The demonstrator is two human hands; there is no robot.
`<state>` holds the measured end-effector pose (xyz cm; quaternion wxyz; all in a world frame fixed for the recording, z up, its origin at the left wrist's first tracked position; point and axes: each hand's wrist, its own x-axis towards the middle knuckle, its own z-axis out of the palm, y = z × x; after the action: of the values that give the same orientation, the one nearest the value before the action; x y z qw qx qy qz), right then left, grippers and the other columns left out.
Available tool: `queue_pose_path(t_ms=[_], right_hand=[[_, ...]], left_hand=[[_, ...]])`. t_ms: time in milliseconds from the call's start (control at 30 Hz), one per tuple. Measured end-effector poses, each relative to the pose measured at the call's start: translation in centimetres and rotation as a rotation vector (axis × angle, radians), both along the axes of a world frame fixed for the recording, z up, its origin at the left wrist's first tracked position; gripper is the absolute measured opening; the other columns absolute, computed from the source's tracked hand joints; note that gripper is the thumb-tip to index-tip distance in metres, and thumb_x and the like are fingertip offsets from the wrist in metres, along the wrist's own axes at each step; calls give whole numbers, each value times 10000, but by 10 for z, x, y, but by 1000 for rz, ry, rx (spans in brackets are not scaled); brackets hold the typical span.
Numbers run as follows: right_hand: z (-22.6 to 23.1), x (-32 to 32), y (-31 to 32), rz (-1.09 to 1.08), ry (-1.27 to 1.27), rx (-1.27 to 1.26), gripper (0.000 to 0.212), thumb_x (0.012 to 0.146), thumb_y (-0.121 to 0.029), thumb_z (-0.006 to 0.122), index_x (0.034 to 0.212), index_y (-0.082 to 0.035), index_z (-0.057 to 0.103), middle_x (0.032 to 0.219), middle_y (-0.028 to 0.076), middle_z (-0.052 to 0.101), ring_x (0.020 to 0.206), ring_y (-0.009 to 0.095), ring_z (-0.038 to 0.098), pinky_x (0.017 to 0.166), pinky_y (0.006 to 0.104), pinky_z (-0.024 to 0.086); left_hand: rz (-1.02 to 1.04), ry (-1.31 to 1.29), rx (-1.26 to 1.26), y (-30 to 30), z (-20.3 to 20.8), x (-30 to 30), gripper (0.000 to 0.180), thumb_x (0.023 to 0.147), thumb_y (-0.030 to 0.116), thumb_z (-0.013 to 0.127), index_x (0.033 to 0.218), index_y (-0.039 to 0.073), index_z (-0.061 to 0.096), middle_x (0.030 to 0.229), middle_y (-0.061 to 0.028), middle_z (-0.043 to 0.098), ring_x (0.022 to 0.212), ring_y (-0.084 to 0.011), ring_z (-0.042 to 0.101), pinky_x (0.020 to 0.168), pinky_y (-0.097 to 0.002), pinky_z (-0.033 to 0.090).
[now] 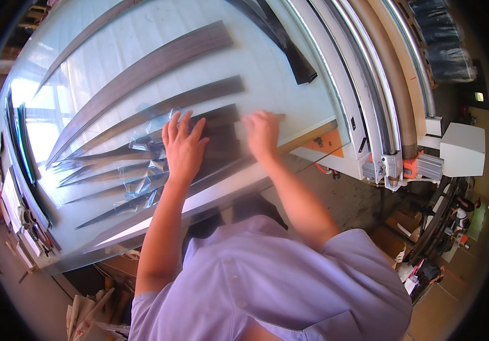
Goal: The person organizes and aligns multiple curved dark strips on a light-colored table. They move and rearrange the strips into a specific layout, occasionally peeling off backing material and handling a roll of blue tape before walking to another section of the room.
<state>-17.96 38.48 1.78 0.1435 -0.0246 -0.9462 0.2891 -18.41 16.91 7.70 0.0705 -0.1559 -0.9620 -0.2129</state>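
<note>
My left hand [183, 146] lies with fingers spread on a group of dark tapered sheet strips [222, 149] fanned out on the glass-like tabletop. Crumpled clear film [142, 181] shows among the strips beside that hand. Just right of the strips' blunt ends is my right hand [262, 135], its fingers curled together and slightly blurred. A small thin brownish end [280, 117] pokes out by its fingers; what it belongs to is hidden. Farther off lie a long curved dark strip [142, 77] and a shorter one [199, 92], both apart from my hands.
Folded dark material [290, 54] rests at the table's far right. Beyond that edge runs a machine with long metal rails and a brown roller [395, 74]. Long thin pieces [24, 153] lie along the left side. Rolled paper [88, 315] stands below the table at lower left.
</note>
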Motion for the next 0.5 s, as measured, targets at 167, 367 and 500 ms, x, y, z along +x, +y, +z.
queue_pose_path(t_ms=[167,367,500], right_hand=[[5,2,-35,-72,-99,-184,171,837,-203,783,831,-55,697,846,103,648,852,332,596,764,450,467],[7,-1,-31,144,-187,-288,117,822,-145,768,832,-53,697,821,116,640,855,338,603,754,446,484],[4,-6,-26,243,-162,-266,77,816,-89,743,804,-54,676,827,116,639,860,340,604,765,448,491]], left_hand=[[-39,-86,-17,-1,-21,-3,368,733,107,802,1081,110,684,1409,-112,529,1390,-352,411,1159,-514,304],[-46,-97,47,-5,-28,-3,363,718,91,804,1052,103,662,1406,-111,534,1372,-347,434,1148,-516,314],[-26,-93,44,-5,-21,-5,418,749,134,805,1139,112,657,1389,-109,550,1359,-346,447,1138,-507,320]])
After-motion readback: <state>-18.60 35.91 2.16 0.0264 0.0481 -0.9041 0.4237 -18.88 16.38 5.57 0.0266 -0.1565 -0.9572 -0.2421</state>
